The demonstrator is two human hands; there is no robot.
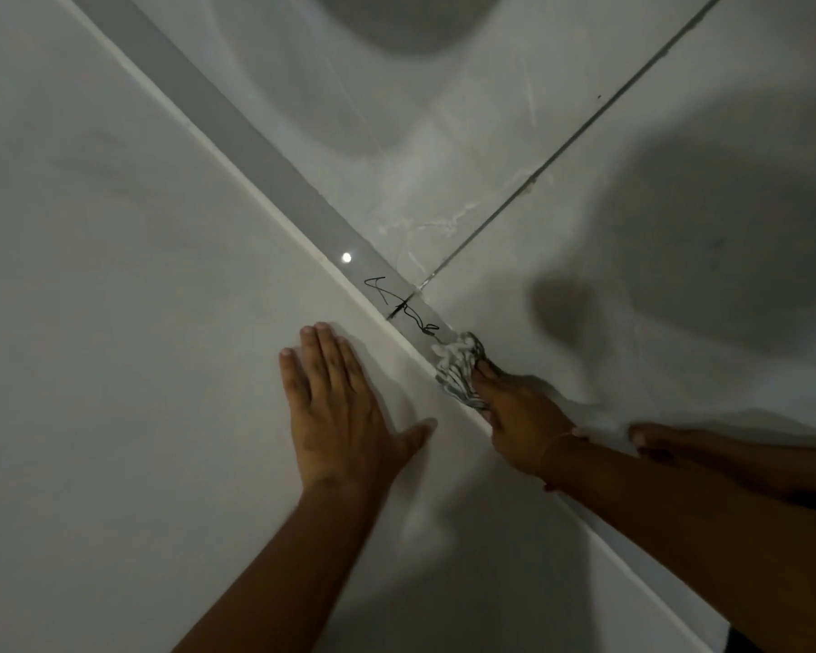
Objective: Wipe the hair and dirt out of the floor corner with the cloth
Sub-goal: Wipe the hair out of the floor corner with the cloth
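A bunched white and grey cloth (458, 365) is pressed into the line where the white wall meets the grey floor strip. My right hand (521, 424) is shut on the cloth from behind. Just ahead of the cloth, a thin black strand of hair (399, 306) lies curled along the grey strip (274, 148). My left hand (340, 412) rests flat and open on the white wall (137, 275), a little to the left of the cloth.
Pale marble floor tiles (585, 252) fill the right side, crossed by a dark grout line (561, 150). A bare foot (670, 438) rests on the floor behind my right forearm. Dark shadows lie at the top and right.
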